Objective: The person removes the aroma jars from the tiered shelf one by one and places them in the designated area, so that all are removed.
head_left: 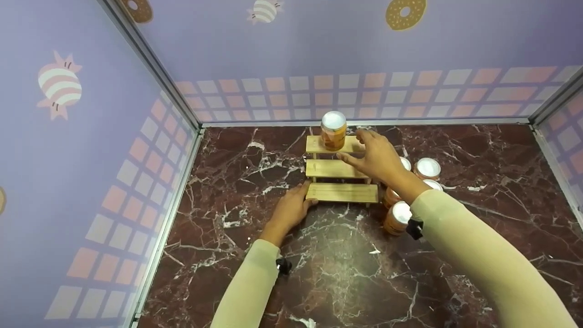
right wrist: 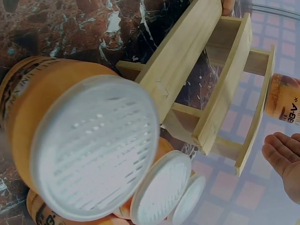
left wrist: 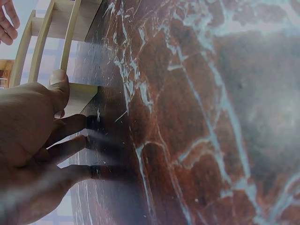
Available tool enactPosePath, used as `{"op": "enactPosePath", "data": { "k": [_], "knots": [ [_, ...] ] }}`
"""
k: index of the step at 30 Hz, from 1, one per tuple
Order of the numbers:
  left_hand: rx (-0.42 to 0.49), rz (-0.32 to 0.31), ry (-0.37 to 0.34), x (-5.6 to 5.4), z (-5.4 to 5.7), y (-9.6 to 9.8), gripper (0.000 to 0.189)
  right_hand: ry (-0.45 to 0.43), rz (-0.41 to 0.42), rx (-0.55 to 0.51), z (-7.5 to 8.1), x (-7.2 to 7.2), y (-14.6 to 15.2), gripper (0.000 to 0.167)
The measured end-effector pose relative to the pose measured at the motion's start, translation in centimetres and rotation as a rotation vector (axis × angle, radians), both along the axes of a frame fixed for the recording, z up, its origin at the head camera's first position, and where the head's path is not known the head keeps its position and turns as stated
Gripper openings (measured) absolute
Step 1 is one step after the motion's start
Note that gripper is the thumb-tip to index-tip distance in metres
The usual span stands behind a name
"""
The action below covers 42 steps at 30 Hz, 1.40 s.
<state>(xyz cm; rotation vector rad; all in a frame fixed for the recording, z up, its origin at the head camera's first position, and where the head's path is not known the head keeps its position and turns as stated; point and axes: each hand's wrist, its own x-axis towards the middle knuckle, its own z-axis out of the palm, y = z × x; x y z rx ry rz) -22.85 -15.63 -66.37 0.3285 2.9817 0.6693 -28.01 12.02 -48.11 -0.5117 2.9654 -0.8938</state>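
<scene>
A three-step wooden stand (head_left: 341,193) is on the marble-patterned surface. My left hand (head_left: 290,206) holds its lower left end. In the left wrist view, the thumb (left wrist: 59,84) lies against the bottom step while the other fingers reach down to the surface. One orange jar (head_left: 334,136) with a white lid stands upright on the top step, left of its middle. Just right of this jar is my right hand (head_left: 379,157), above the upper steps, fingers apart and nothing in them. In the right wrist view a gap shows between the fingertips and the jar (right wrist: 283,98).
Several more white-lidded orange jars stand right of the stand, partly behind my right forearm; one (head_left: 395,218) is nearest the front and another (head_left: 427,169) farther back. A patterned back wall (head_left: 291,54) rises behind the stand, with side walls left and right.
</scene>
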Motion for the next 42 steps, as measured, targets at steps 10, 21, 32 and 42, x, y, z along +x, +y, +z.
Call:
{"op": "enactPosePath", "data": {
  "k": [10,21,32,42],
  "knots": [
    [0.005,-0.014,0.014,-0.1,-0.1,-0.1,0.075,-0.002,-0.008,0.009,0.4,-1.2,-0.6,0.084],
    [-0.005,-0.01,0.023,0.0,-0.3,-0.2,0.076,-0.019,-0.029,0.03,0.6,-1.9,-1.9,0.099],
    [0.01,-0.013,0.042,-0.1,-0.1,0.0,0.073,-0.015,-0.051,-0.007,0.9,-2.5,-3.3,0.105],
    [0.01,-0.011,0.02,0.0,0.0,0.1,0.075,0.0,-0.06,-0.05,0.7,-3.0,-4.3,0.097]
  ]
}}
